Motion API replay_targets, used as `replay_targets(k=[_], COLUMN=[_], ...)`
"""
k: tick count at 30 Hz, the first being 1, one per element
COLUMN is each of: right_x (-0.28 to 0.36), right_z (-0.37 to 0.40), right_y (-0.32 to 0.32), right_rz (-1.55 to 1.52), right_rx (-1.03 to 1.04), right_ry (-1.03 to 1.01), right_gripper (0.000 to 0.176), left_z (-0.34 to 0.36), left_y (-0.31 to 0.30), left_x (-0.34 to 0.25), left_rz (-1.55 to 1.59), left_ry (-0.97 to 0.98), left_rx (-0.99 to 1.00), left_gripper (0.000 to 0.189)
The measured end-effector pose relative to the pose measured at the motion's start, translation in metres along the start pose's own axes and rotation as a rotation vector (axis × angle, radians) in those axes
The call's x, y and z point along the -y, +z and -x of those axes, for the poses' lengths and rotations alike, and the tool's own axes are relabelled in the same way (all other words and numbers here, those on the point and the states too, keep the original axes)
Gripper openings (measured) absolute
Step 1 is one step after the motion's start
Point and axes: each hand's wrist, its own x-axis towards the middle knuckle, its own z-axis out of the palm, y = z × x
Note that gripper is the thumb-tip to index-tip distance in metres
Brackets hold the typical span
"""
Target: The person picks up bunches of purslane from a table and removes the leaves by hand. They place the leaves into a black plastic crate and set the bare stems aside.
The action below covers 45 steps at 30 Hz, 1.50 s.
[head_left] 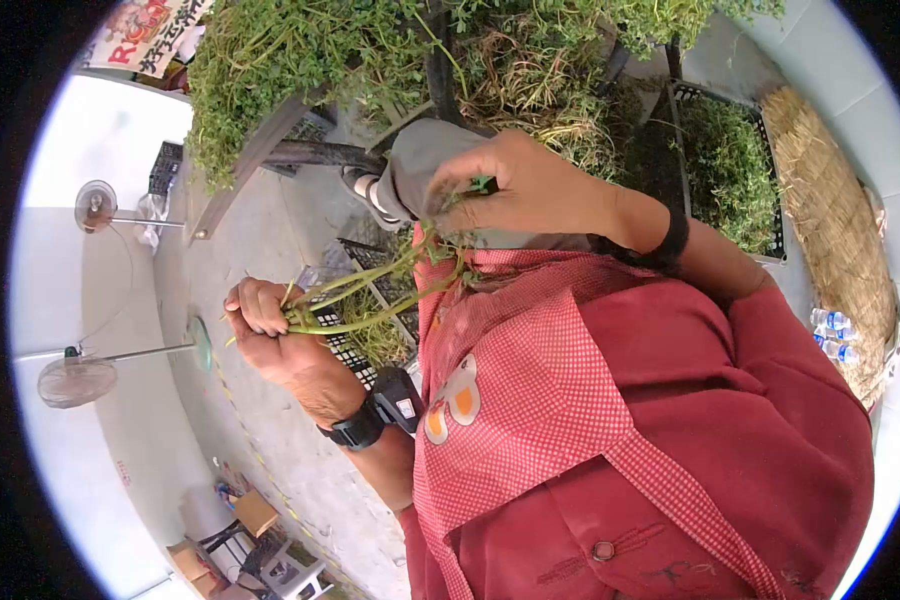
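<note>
Your left hand point(270, 335) is closed in a fist around the lower ends of a bunch of green stems point(370, 290), held just in front of your checked apron point(530, 380). Your right hand point(535, 185) pinches the bunch's leafy tops, with a crate of greens point(730, 170) beyond.

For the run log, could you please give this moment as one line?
left hand grips green stem bunch | right hand pinches leafy tips | black crate of greens nearby
</note>
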Motion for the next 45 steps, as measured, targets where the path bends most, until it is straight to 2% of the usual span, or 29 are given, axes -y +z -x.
replay_targets(k=[2, 4, 5, 7, 8, 10, 14, 17, 19, 21, 22, 23, 25, 26, 28, 33, 35, 36, 37, 40, 43, 45], right_x=[0.001, 0.004, 0.012, 0.034, 0.037, 0.039, 0.030, 0.022, 0.022, 0.019, 0.017, 0.012, -0.001, 0.001, 0.006, -0.013, -0.017, -0.011, -0.010, -0.010, -0.006, -0.004], right_z=[-0.007, -0.010, -0.014, -0.021, -0.023, -0.030, -0.032, -0.035, -0.039, -0.041, -0.042, -0.042, -0.041, -0.042, -0.041, -0.051, -0.055, -0.050, -0.047, -0.039, -0.029, -0.024], right_y=[-0.002, 0.005, 0.008, 0.018, 0.025, 0.036, 0.057, 0.058, 0.058, 0.057, 0.057, 0.058, 0.059, 0.054, 0.039, 0.020, 0.011, 0.004, 0.003, 0.003, 0.009, 0.013], right_rz=[0.001, 0.131, 0.132, 0.212, 0.206, 0.270, 0.295, 0.143, 0.141, 0.102, 0.061, 0.062, -0.106, -0.108, -0.095, -0.082, 0.011, -0.081, -0.084, -0.103, 0.074, -0.026], right_rx=[-0.027, 0.115, 0.117, 0.246, 0.243, 0.247, 0.228, 0.168, 0.165, 0.163, 0.164, 0.168, 0.229, 0.229, 0.356, 0.377, 0.248, 0.260, 0.259, 0.248, 0.247, 0.363], right_ry=[-0.072, -0.027, -0.027, 0.059, 0.059, -0.085, -0.100, -0.094, -0.083, -0.131, -0.178, -0.184, -0.077, -0.069, 0.031, 0.018, -0.029, 0.092, 0.093, -0.001, -0.083, 0.043], right_gripper=[0.033, 0.035, 0.035, 0.041, 0.041, 0.043, 0.035, 0.028, 0.023, 0.023, 0.023, 0.023, 0.025, 0.025, 0.026, 0.026, 0.027, 0.028, 0.028, 0.028, 0.027, 0.027], left_z=[-0.001, -0.003, -0.001, -0.002, -0.004, -0.005, -0.003, 0.001, 0.004, 0.006, 0.004, 0.004, 0.005, 0.004, -0.002, -0.001, 0.000, 0.000, 0.001, 0.001, 0.001, 0.002], left_y=[-0.001, -0.002, 0.003, 0.004, 0.003, 0.004, 0.008, 0.011, 0.008, 0.013, -0.001, 0.006, 0.024, 0.017, -0.006, -0.002, -0.004, -0.004, -0.005, -0.004, -0.004, -0.003], left_x=[0.000, 0.001, 0.008, 0.015, 0.017, 0.022, 0.034, 0.048, 0.054, 0.063, 0.054, 0.057, 0.068, 0.061, 0.037, 0.022, 0.015, 0.014, 0.013, 0.015, 0.018, 0.018], left_rz=[-0.035, -0.066, 0.005, 0.066, 0.028, -0.010, -0.097, -0.142, -0.149, -0.124, -0.105, -0.104, -0.080, -0.079, 0.028, 0.060, 0.089, 0.088, 0.103, 0.120, 0.133, 0.141], left_ry=[0.003, 0.009, -0.007, -0.027, -0.044, -0.058, -0.009, 0.026, -0.027, 0.010, -0.057, -0.050, 0.062, 0.058, -0.158, -0.117, -0.140, -0.141, -0.146, -0.154, -0.158, -0.164], left_rx=[0.010, 0.014, 0.004, -0.014, 0.014, 0.057, 0.076, 0.030, 0.054, -0.121, 0.018, 0.021, -0.368, -0.375, -0.037, -0.086, -0.078, -0.079, -0.082, -0.099, -0.106, -0.106], left_gripper=[0.021, 0.021, 0.021, 0.021, 0.021, 0.023, 0.028, 0.026, 0.024, 0.022, 0.021, 0.021, 0.027, 0.027, 0.030, 0.032, 0.032, 0.032, 0.032, 0.032, 0.032, 0.033])
